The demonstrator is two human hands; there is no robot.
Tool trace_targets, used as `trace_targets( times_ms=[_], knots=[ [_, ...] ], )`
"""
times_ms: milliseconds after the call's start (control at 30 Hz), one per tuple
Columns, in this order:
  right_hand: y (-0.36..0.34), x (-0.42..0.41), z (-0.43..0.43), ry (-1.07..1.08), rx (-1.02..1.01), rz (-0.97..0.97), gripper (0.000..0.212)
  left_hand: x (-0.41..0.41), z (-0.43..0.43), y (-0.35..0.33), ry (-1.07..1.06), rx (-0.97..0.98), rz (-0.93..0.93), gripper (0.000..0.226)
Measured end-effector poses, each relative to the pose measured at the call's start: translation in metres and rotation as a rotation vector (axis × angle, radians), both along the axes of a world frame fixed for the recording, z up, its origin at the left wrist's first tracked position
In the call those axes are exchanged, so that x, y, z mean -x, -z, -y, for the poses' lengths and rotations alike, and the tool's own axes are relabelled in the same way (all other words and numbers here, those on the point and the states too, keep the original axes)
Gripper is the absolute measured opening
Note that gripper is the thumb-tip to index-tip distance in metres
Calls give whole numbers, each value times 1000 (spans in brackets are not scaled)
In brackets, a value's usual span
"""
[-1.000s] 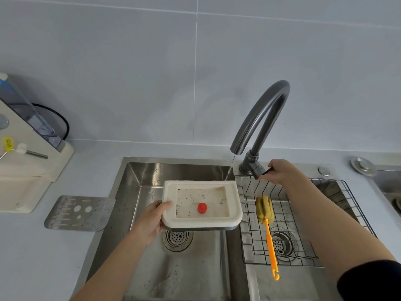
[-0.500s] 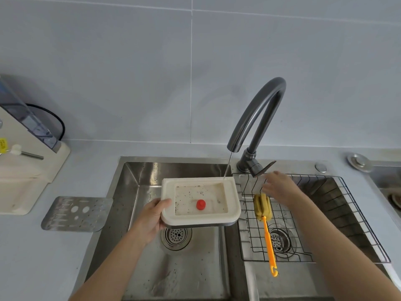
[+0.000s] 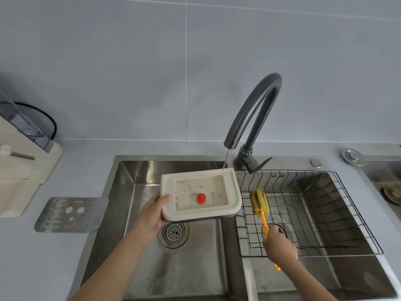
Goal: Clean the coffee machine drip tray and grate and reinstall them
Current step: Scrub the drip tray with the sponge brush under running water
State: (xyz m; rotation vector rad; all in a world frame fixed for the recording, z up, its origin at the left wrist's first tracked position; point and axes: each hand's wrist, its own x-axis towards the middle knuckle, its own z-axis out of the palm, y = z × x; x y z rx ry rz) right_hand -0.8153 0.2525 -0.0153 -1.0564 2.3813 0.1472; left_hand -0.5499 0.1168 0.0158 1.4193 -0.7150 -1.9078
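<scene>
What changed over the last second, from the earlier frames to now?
The right hand left the faucet handle, moved down toward the person and closed on the orange handle of the brush lying in the wire basket. Unchanged: the left hand holds the drip tray over the sink under a thin stream; the grate lies on the counter.

The left basin of the sink (image 3: 130,192) is open down to its drain (image 3: 173,232), but the drip tray (image 3: 200,193), held level in the left hand (image 3: 152,216), roofs its rear right part, with the faucet (image 3: 253,114) arching over that corner and a thin stream falling onto the tray. The right basin is filled by a wire rack (image 3: 314,213) — the right hand (image 3: 280,246) grips the brush (image 3: 260,205) lying in it. On the counter left of the sink, the grate (image 3: 69,215) and the coffee machine (image 3: 23,170) take up room — bare counter lies in front of them.
</scene>
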Motion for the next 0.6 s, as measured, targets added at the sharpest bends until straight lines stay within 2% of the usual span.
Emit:
trace_targets(
  times_ms=[167,267,400,500,600],
  knots=[
    [-20,8,-19,118,204,139,9,-11,1,7,-1,12,29,29],
    [-47,-1,-44,86,345,267,6,-18,1,12,8,17,60,29],
    [-81,-19,-61,-14,453,325,19,-24,-2,17,8,11,60,20],
    [-88,-29,-55,-145,434,262,27,-23,-3,20,12,15,68,16],
    [-88,-38,-44,-303,414,82,40,-22,-6,21,24,16,67,12]
  ],
)
